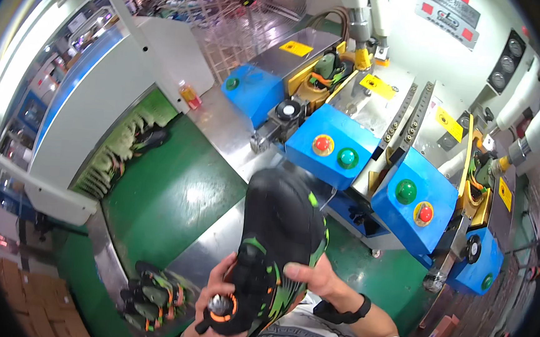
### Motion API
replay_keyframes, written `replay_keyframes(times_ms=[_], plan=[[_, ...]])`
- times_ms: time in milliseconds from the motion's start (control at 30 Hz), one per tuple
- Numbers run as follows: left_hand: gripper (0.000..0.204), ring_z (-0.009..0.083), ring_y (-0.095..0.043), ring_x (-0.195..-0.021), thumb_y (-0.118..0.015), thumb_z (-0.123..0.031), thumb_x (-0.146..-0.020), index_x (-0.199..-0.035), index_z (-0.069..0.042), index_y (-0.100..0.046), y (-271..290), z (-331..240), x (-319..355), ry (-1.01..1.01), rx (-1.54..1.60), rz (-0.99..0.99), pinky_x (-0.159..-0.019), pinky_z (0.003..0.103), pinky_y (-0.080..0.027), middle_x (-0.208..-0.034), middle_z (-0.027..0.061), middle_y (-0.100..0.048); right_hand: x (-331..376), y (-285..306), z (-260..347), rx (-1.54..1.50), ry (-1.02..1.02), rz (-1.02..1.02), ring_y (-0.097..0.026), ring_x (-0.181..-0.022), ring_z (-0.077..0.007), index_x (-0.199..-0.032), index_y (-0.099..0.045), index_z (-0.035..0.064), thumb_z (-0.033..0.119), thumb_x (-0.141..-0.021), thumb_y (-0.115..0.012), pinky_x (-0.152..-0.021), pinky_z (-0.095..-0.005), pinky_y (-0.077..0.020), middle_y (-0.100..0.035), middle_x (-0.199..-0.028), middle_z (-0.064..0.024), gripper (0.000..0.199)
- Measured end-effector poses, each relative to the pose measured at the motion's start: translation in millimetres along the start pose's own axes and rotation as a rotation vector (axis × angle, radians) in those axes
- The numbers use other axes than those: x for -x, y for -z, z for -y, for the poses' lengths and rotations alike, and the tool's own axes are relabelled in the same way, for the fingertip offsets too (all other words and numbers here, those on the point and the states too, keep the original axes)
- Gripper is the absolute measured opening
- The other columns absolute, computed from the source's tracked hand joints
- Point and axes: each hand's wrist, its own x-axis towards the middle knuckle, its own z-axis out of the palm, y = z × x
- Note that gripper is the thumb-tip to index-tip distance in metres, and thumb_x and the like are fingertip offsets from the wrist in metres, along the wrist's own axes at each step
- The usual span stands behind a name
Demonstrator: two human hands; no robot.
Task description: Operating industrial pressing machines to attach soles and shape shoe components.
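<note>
A black shoe [282,222] with green stripes and an orange-ringed dial near its heel is held up in front of me, toe pointing away. My left hand [209,314] grips it from below at the heel, fingers around the dial end. My right hand [312,278] holds its right side with the thumb across the upper. A black band [344,311] sits on my right wrist. The shoe hovers above a green conveyor belt [167,205].
A machine with blue boxes [331,144] carrying red and green buttons stands ahead, another blue box [414,207] to its right. More black-and-green shoes [154,295] lie on the belt at lower left and one shoe [147,140] near a white tunnel housing [99,100].
</note>
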Motion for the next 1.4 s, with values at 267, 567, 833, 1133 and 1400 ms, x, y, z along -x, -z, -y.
replay_keyframes(times_ms=[267,567,833,1133,1400], plan=[[0.03,0.0358,-0.029,-0.14,-0.07,0.004,-0.078,-0.103,-0.01,-0.061,109.2,29.1,34.6,-0.002,0.088,-0.06,-0.114,0.045,-0.024,-0.151,0.0228,-0.023,-38.8,-51.9,-67.8,0.071,0.02,-0.098,-0.043,-0.125,-0.0232,-0.142,-0.027,-0.0027,0.015,-0.072,-0.078,-0.107,-0.0376,-0.0338,-0.044,-0.138,-0.0141,0.088],[0.011,0.0448,-0.048,-0.122,-0.06,-0.01,-0.089,-0.092,-0.002,-0.053,134.6,29.9,12.6,-0.024,0.172,-0.115,-0.097,0.055,-0.047,-0.141,0.0275,-0.037,-53.9,-87.3,-61.8,0.186,-0.097,-0.169,-0.05,-0.117,-0.0201,-0.137,-0.036,-0.002,0.011,-0.073,-0.079,-0.102,-0.0355,-0.039,-0.052,-0.13,-0.012,0.078],[0.047,0.0255,-0.04,-0.134,-0.05,-0.006,-0.089,-0.135,-0.005,-0.045,107.4,-0.6,8.9,0.547,0.75,-0.357,-0.109,0.04,-0.038,-0.151,0.0117,-0.031,-26.8,-85.7,-38.2,0.159,-0.187,-0.096,-0.049,-0.117,-0.0197,-0.139,-0.034,-0.0025,0.011,-0.08,-0.073,-0.101,-0.0342,-0.0394,-0.052,-0.13,-0.0124,0.072],[0.065,0.0447,-0.039,-0.13,-0.072,-0.016,-0.05,-0.108,-0.011,-0.043,72.9,8.2,-7.2,0.233,0.741,-0.27,-0.106,0.052,-0.038,-0.15,0.029,-0.016,6.7,-40.0,-19.3,0.023,-0.164,0.05,-0.015,-0.143,-0.025,-0.15,0.0,-0.0014,0.021,-0.08,-0.071,-0.115,-0.0375,-0.0144,-0.012,-0.155,-0.0163,0.103],[0.067,0.041,-0.058,-0.101,-0.059,-0.013,-0.055,-0.118,-0.008,-0.038,52.6,-0.8,-18.9,0.314,0.754,-0.409,-0.077,0.044,-0.056,-0.119,0.0252,-0.051,34.1,-21.5,-24.8,0.081,-0.138,0.161,0.0,-0.146,-0.0279,-0.149,0.008,-0.0011,0.027,-0.081,-0.069,-0.116,-0.0386,-0.0049,0.003,-0.157,-0.0189,0.107]])
